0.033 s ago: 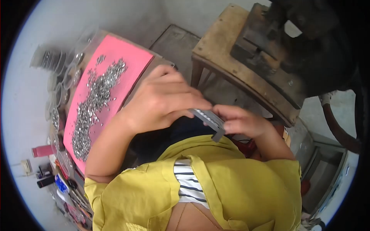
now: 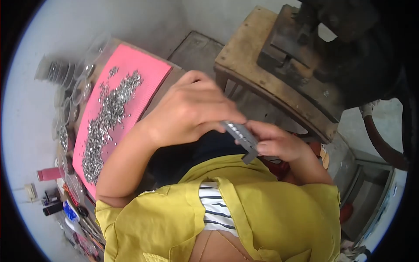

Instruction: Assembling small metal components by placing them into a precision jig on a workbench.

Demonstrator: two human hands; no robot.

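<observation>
A dark grey slotted bar point(image 2: 241, 139) with a row of small shiny metal pieces along it is held in front of my waist, tilted down to the right. My left hand point(image 2: 194, 109) reaches over its upper end, fingers closed there; the fingertips partly hide that end. At its other side my right hand point(image 2: 277, 140) pinches it between thumb and fingers. A short bent tab sticks out at the lower end. To the left, a heap of small shiny metal pieces point(image 2: 113, 109) lies spread over a pink mat point(image 2: 148, 65).
A heavy dark machine press point(image 2: 301, 48) stands on a wooden bench point(image 2: 240, 52) at the far right. Clear plastic tubs point(image 2: 78, 89) line the table's left edge, with a pink box point(image 2: 50, 174) and assorted tools nearby. A grey shelf unit point(image 2: 371, 187) is on the right.
Both hands and the slotted bar have shifted slightly to the right in the picture. The grip on the bar looks the same.
</observation>
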